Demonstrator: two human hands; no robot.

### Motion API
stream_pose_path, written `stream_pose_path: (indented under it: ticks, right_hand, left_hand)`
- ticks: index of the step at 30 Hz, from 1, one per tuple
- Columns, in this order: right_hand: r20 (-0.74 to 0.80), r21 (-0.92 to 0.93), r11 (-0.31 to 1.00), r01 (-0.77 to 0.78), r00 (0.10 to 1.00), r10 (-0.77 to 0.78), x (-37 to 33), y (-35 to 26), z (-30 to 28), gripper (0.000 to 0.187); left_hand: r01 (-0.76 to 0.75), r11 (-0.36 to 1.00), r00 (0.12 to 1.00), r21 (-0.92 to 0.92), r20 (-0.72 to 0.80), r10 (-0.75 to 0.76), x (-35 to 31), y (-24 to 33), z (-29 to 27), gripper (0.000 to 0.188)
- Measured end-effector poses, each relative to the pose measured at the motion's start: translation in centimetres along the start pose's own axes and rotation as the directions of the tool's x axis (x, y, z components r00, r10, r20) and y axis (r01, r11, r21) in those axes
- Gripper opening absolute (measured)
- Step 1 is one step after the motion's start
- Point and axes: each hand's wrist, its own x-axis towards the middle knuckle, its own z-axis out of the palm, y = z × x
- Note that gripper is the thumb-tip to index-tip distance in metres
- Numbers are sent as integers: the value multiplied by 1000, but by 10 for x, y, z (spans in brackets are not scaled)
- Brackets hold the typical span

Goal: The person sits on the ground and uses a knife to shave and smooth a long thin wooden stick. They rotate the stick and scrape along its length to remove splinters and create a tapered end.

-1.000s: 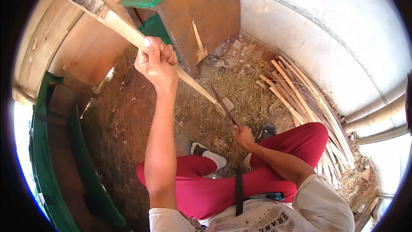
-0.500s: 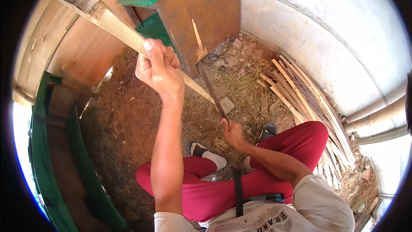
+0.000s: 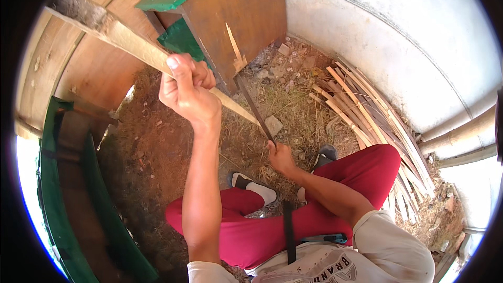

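Observation:
My left hand (image 3: 189, 89) is raised and closed around a long split bamboo pole (image 3: 133, 44). The pole slants from the upper left, where its surface is dark and rough, down to a narrow pale end. My right hand (image 3: 283, 159), lower and nearer my knees, grips the handle of a machete (image 3: 252, 104). Its long dark blade points up and away, toward the brown cabinet. Near the handle the blade crosses the lower end of the pole; whether they touch I cannot tell.
A brown wooden cabinet (image 3: 241, 18) with a green cover stands ahead, its side splintered. Split bamboo strips (image 3: 367, 110) are piled at the right along a pale wall (image 3: 387, 31). A green-edged frame (image 3: 52, 194) is at the left. Stones (image 3: 272, 126) and dry grass cover the ground.
The whole view has shifted slightly. Both hands keep their grips, and the pole and machete stay almost in the same place relative to each other.

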Motion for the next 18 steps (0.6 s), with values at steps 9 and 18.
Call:
stream_pose_path:
  ticks: [9,18]
  right_hand:
    - [61,132,991,-29,998,21,8,-58,-10,51]
    - [145,-36,998,-48,988,53,-2,-68,-21,52]
  left_hand:
    - [-17,1000,999,-25,40,18,-11,6,-19,45]
    - [-23,1000,999,-20,-27,23,1,16,-48,47]
